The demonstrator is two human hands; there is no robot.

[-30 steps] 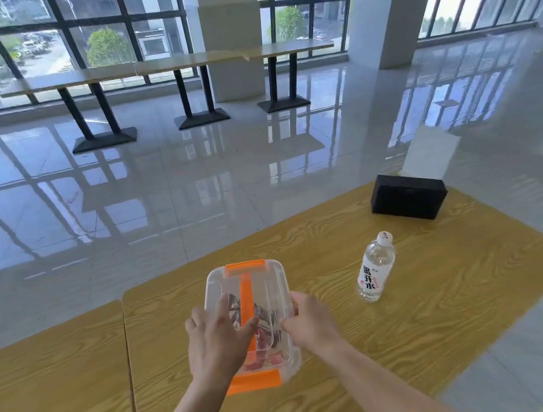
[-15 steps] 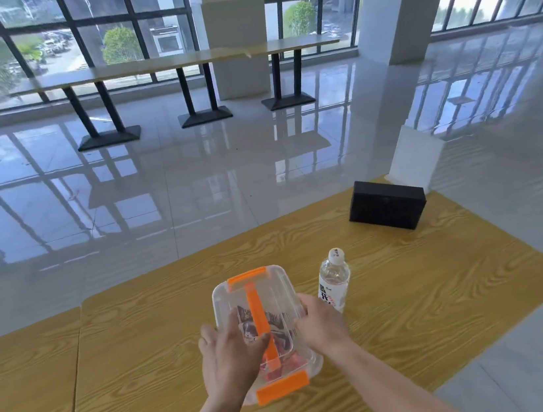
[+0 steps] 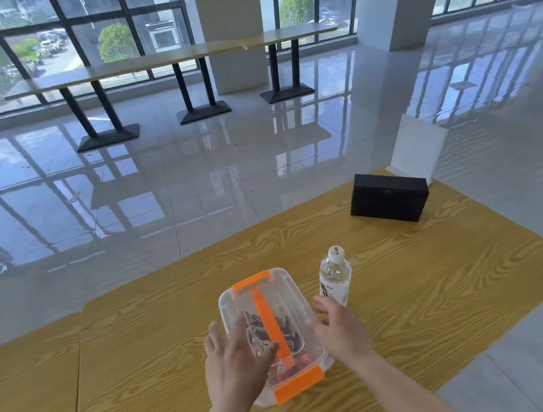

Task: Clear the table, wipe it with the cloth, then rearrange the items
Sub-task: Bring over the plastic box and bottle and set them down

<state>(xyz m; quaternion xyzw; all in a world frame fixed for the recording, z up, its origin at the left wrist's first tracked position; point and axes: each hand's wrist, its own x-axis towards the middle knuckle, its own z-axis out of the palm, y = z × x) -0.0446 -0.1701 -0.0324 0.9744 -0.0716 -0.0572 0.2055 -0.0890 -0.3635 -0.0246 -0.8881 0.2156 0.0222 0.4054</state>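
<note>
A person's two hands flank a clear plastic storage box [image 3: 290, 310] that sits on a wood-grain table [image 3: 446, 286], its orange handle [image 3: 270, 323] running lengthwise along the lid between an orange latch at each end. The left hand [image 3: 237, 366] lies against the box's left side with fingers [image 3: 216, 334] spread and extended, not curled, while its thumb reaches over the lid towards the handle. The right hand [image 3: 342, 331] is at the box's right side, its fingers [image 3: 322, 304] loosely straight alongside the wall and its thumb at the lid's edge. Motion blur hides whether those fingertips actually touch the plastic. The box stands between the two sets of fingers, with its near end level with the palms and its far end beyond the fingertips. Dark and red packets show through the lid.

A water bottle [image 3: 335, 275] with a white cap stands upright just to the right of the box, behind the right hand's fingers. Farther off to the box's right, near the table's far edge, is a black rectangular case [image 3: 388, 200], with a white upright card [image 3: 416, 148] behind it.
</note>
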